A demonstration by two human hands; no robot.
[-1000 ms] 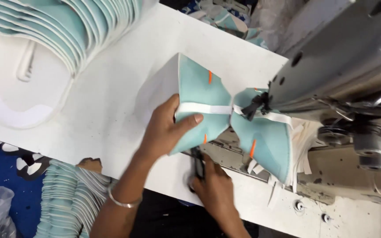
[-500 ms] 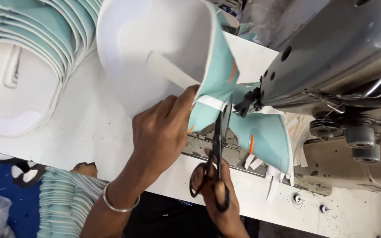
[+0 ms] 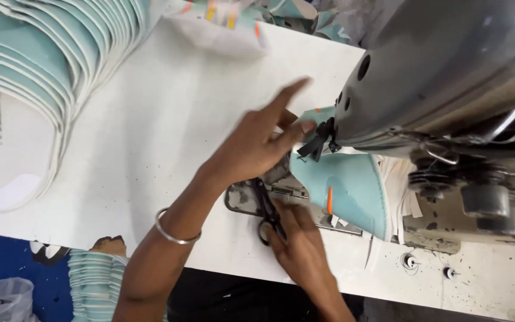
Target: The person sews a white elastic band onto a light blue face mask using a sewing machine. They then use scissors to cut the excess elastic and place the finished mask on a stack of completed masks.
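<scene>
My left hand (image 3: 257,143), a metal bangle on its wrist, is stretched over the white table (image 3: 150,131) with its fingers apart. Its fingertips touch the edge of a teal fabric piece (image 3: 347,185) with an orange mark, which lies under the black presser foot of the grey sewing machine (image 3: 442,71). My right hand (image 3: 302,250) rests low near the table's front edge and grips black scissors (image 3: 266,206), blades pointing away over the metal needle plate. Another teal and white piece (image 3: 222,24) is a blur at the table's far side.
A fanned stack of teal and white curved pieces (image 3: 37,53) fills the left of the table. A second stack (image 3: 93,280) and a clear plastic bag (image 3: 1,298) sit below the front edge. White strips (image 3: 397,191) hang beside the machine.
My left hand has let go of the lifted teal and white piece, which now lies blurred at the far side. The scissors have dropped from the seam to the table.
</scene>
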